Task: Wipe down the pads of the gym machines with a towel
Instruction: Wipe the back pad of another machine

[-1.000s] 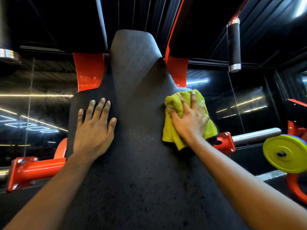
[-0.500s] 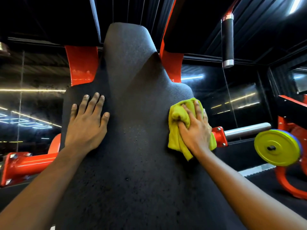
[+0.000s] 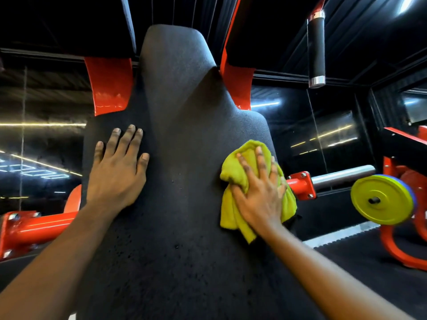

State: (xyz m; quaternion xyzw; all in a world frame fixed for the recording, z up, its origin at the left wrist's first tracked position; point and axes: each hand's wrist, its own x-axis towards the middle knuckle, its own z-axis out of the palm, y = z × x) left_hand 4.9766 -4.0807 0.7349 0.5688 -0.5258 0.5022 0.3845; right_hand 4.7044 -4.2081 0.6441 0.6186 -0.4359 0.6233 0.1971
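Pressing the yellow towel [image 3: 233, 218] flat under my right hand [image 3: 258, 197], fingers spread, at the pad's [image 3: 180, 239] right edge, centre right of frame. My left hand [image 3: 117, 172] lies open, bracing centre left. Firm overlapping strokes would suit. Leftward is open pad; rightward the edge drops off, with the red bracket [image 3: 300, 184] and weight plate [image 3: 381, 199] beyond.

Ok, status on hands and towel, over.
Left hand flat on black pad. Right hand pressing yellow towel against pad's right edge. Nothing in the way.

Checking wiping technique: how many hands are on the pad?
2. The left hand rests flat on the black pad, left side; the right hand presses the yellow towel against its right edge.
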